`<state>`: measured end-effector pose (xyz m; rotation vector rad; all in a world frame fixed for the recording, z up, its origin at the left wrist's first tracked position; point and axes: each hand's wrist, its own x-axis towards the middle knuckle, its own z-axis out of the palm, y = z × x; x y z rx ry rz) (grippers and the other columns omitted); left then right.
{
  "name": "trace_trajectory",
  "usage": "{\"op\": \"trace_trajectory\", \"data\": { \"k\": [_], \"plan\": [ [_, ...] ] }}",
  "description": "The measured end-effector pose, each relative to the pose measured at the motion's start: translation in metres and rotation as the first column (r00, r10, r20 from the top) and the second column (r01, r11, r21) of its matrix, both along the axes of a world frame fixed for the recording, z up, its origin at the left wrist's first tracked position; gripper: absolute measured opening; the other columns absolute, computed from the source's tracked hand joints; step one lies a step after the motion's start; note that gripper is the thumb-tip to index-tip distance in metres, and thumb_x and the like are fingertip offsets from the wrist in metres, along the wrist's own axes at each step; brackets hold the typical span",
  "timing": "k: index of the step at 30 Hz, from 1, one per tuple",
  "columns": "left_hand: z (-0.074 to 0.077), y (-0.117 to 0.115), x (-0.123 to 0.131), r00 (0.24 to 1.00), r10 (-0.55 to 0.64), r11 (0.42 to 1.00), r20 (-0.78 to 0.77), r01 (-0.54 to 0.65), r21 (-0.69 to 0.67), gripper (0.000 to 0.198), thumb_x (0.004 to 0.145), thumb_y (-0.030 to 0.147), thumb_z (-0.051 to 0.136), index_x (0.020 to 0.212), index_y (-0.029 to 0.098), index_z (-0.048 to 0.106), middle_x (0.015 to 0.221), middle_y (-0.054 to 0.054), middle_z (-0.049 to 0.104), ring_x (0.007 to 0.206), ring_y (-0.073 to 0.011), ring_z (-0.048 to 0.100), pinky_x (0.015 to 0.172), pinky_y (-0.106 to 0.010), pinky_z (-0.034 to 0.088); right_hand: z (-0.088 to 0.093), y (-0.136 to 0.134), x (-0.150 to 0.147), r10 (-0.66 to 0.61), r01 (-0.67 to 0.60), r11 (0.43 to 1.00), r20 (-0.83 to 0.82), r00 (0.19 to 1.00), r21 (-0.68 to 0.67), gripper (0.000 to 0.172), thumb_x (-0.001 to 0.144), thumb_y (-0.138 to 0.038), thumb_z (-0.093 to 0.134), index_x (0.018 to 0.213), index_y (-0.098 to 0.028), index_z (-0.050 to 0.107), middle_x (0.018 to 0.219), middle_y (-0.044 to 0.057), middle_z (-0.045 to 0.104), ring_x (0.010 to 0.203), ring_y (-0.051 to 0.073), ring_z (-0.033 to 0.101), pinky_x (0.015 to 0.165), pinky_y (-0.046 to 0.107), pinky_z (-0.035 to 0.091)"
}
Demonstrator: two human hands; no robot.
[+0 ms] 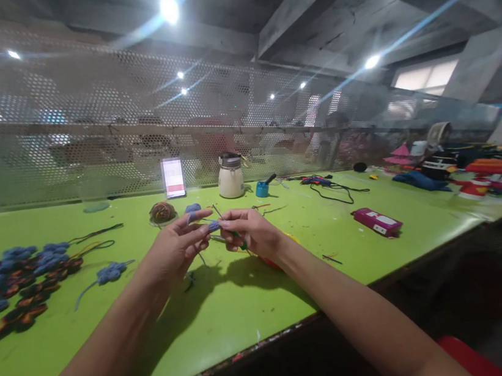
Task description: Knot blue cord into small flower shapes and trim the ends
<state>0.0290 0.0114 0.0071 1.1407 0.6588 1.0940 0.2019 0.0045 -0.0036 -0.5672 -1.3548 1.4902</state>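
Note:
My left hand [178,242] pinches a small blue-purple crochet piece [213,225], with a strand of the yarn looped over its raised index finger. My right hand [253,231] is closed beside it, fingertips almost touching the left's. From its grip juts the thin shaft of a crochet hook [216,211]; a green part shows under the fingers, and the rest is hidden. Behind my hands lie a blue yarn ball [192,208] and a multicoloured brown yarn ball [162,212]. One finished-looking blue crochet flower [111,272] with loose tails rests left of my left forearm.
Blue and brown crochet strips [35,272] cover the table's left side. Along the back stand a phone [173,178], a cream jug [230,177] and a teal pot [262,189]. Rightward are a corded tool [317,180], a purple box [377,222] and piled craft items [443,169].

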Motion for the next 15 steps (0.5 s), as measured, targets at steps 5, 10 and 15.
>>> {"op": "trace_trajectory", "data": {
  "k": [5, 10, 15],
  "plan": [
    [0.0016, -0.0011, 0.0007, 1.000, 0.007, 0.999, -0.021, -0.006, 0.044, 0.046, 0.060, 0.012, 0.077, 0.104, 0.011, 0.064, 0.072, -0.002, 0.063, 0.067, -0.0118, 0.054, 0.063, -0.025, 0.040, 0.0021, -0.0014, 0.0001, -0.061, 0.060, 0.998, 0.027, 0.998, 0.036, 0.019, 0.080, -0.030, 0.062, 0.074, -0.013, 0.057, 0.055, -0.001, 0.055, 0.041, 0.006, 0.039, 0.043, 0.022, 0.036],
    [0.0017, -0.0038, 0.0012, 0.999, -0.003, 0.992, -0.045, 0.008, 0.128, 0.075, 0.059, 0.011, 0.076, 0.128, 0.015, 0.050, 0.069, 0.001, 0.062, 0.064, -0.0120, 0.054, 0.061, -0.026, 0.038, -0.0005, 0.0008, 0.0020, -0.048, 0.044, 0.995, 0.046, 0.998, 0.090, 0.017, 0.078, -0.028, 0.066, 0.076, -0.013, 0.059, 0.057, -0.002, 0.056, 0.042, 0.005, 0.040, 0.045, 0.021, 0.038],
    [0.0000, -0.0034, 0.0000, 0.993, -0.024, 0.982, -0.113, 0.045, 0.182, 0.089, 0.059, 0.009, 0.075, 0.139, 0.017, 0.037, 0.067, 0.001, 0.062, 0.064, -0.0134, 0.055, 0.063, -0.027, 0.039, -0.0011, 0.0043, 0.0055, -0.013, 0.004, 0.994, 0.083, 0.996, 0.111, 0.019, 0.078, -0.030, 0.068, 0.077, -0.012, 0.061, 0.058, -0.002, 0.057, 0.042, 0.005, 0.043, 0.046, 0.022, 0.040]
  ]
}}
